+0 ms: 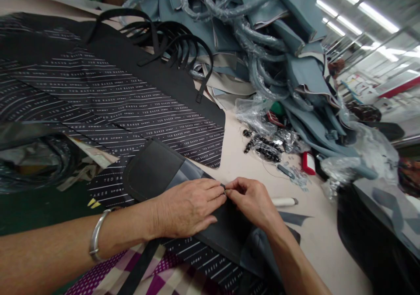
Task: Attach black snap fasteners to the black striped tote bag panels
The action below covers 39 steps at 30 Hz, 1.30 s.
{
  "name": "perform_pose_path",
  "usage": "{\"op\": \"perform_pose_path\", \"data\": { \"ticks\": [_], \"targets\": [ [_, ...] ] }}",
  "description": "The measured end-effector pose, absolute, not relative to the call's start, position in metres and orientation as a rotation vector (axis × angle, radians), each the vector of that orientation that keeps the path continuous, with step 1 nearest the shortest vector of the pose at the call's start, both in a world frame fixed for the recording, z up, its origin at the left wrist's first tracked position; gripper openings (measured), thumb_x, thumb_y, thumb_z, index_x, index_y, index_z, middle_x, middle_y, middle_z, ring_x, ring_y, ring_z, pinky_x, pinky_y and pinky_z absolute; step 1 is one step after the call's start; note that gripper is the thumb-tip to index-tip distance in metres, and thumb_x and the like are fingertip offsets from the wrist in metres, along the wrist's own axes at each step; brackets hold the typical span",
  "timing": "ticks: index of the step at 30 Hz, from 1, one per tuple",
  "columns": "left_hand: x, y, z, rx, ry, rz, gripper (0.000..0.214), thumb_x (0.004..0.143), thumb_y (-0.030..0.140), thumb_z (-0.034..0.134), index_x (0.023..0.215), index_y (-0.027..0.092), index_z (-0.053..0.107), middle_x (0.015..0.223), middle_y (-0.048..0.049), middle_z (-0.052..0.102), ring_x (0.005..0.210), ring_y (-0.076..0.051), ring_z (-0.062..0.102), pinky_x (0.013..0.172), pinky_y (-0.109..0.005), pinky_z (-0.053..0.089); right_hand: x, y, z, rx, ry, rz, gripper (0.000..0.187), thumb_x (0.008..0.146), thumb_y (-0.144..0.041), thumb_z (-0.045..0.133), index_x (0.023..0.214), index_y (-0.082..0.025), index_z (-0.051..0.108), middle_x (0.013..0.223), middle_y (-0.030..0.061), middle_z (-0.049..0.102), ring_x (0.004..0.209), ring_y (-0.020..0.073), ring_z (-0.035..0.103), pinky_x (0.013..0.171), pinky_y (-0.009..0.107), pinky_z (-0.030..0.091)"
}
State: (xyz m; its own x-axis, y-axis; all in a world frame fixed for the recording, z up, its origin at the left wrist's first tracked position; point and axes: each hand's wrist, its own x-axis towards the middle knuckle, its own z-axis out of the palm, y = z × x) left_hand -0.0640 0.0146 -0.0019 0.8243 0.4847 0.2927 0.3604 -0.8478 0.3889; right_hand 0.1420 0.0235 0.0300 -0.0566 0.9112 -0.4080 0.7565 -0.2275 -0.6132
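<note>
A dark grey leather-like bag panel [154,168] lies on the beige worktable in front of me. My left hand [188,207] rests on the panel with a silver bangle on the wrist. Its fingertips pinch a small dark piece at the panel's edge. My right hand [252,201] meets it from the right, thumb and fingers pinched on the same small piece [224,187]. What that piece is I cannot make out. Black lining fabric [131,107] printed with white lettering lies under and behind the panel.
A heap of grey-blue bag parts and plastic-wrapped handles [262,37] fills the back right. Black straps [170,41] lie behind the lining. Small black hardware in plastic [265,148], a red object [308,163] and a white pen-like tool [285,202] sit right of my hands.
</note>
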Motion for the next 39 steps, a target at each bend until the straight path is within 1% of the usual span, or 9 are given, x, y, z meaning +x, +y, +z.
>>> {"op": "perform_pose_path", "data": {
  "ticks": [3,15,21,26,29,32,35,37,39],
  "targets": [
    [-0.064,0.014,-0.001,2.695,0.642,0.576,0.042,0.092,0.034,0.057,0.127,0.010,0.055,0.125,-0.0133,0.064,0.122,-0.027,0.053,0.107,-0.039,0.041,0.142,0.020,0.028,-1.997,-1.800,1.097,0.014,0.074,-0.027,0.058,0.077,-0.020,0.069,0.064,-0.0012,0.065,0.058,0.0132,0.057,0.054,0.024,0.045],
    [-0.064,0.014,-0.001,2.717,0.642,0.589,0.042,0.092,0.033,0.057,0.127,0.010,0.056,0.126,-0.0140,0.064,0.122,-0.028,0.054,0.106,-0.038,0.042,0.147,0.020,0.024,-1.974,-1.673,1.261,0.020,0.071,-0.030,0.058,0.079,-0.017,0.072,0.061,-0.0004,0.064,0.056,0.0139,0.057,0.052,0.024,0.045],
    [-0.064,0.015,-0.003,2.702,0.639,0.551,0.045,0.093,0.033,0.056,0.130,0.009,0.054,0.131,-0.0126,0.062,0.125,-0.027,0.051,0.109,-0.039,0.040,0.146,0.036,0.035,-1.991,-1.945,1.282,0.020,0.072,-0.022,0.055,0.077,-0.017,0.074,0.063,0.0007,0.066,0.056,0.0122,0.057,0.051,0.022,0.045],
    [-0.064,0.015,-0.002,2.691,0.640,0.522,0.046,0.093,0.033,0.056,0.132,0.010,0.053,0.130,-0.0125,0.061,0.125,-0.027,0.051,0.108,-0.039,0.040,0.142,0.065,0.044,-1.962,-2.150,1.397,0.017,0.065,-0.013,0.057,0.069,-0.017,0.073,0.058,-0.0003,0.066,0.050,0.0127,0.058,0.044,0.020,0.041],
    [-0.064,0.016,0.000,2.684,0.655,0.500,0.047,0.092,0.033,0.056,0.133,0.010,0.052,0.131,-0.0120,0.061,0.125,-0.027,0.051,0.108,-0.038,0.040,0.140,0.074,0.045,-1.900,-2.215,1.426,0.017,0.064,-0.012,0.059,0.072,-0.017,0.074,0.058,-0.0006,0.067,0.053,0.0136,0.059,0.045,0.021,0.041],
    [-0.064,0.016,0.000,2.686,0.672,0.495,0.048,0.092,0.034,0.057,0.134,0.011,0.052,0.135,-0.0108,0.058,0.126,-0.026,0.050,0.109,-0.039,0.039,0.148,0.067,0.048,-1.840,-2.235,1.366,0.017,0.073,-0.019,0.059,0.082,-0.019,0.074,0.068,0.0005,0.071,0.062,0.0147,0.064,0.056,0.023,0.047],
    [-0.064,0.016,-0.002,2.710,0.654,0.531,0.047,0.093,0.034,0.055,0.134,0.011,0.052,0.141,-0.0092,0.055,0.127,-0.025,0.049,0.109,-0.038,0.039,0.175,0.047,0.051,-1.910,-2.170,0.895,0.027,0.085,-0.027,0.050,0.097,-0.020,0.073,0.089,0.0044,0.075,0.081,0.0190,0.068,0.076,0.031,0.052],
    [-0.064,0.016,-0.004,2.716,0.638,0.554,0.047,0.093,0.034,0.054,0.134,0.011,0.052,0.140,-0.0090,0.056,0.127,-0.025,0.049,0.109,-0.038,0.039,0.204,0.029,0.049,-1.980,-2.150,0.539,0.033,0.087,-0.027,0.046,0.107,-0.021,0.071,0.106,0.0080,0.074,0.098,0.0241,0.068,0.091,0.040,0.050],
    [-0.063,0.016,-0.005,2.708,0.636,0.564,0.047,0.093,0.033,0.055,0.133,0.011,0.053,0.138,-0.0096,0.058,0.126,-0.025,0.050,0.109,-0.038,0.039,0.236,0.011,0.041,-1.988,-2.196,0.391,0.037,0.084,-0.026,0.046,0.113,-0.020,0.070,0.120,0.0103,0.070,0.115,0.0282,0.062,0.101,0.048,0.045]
  ]
}}
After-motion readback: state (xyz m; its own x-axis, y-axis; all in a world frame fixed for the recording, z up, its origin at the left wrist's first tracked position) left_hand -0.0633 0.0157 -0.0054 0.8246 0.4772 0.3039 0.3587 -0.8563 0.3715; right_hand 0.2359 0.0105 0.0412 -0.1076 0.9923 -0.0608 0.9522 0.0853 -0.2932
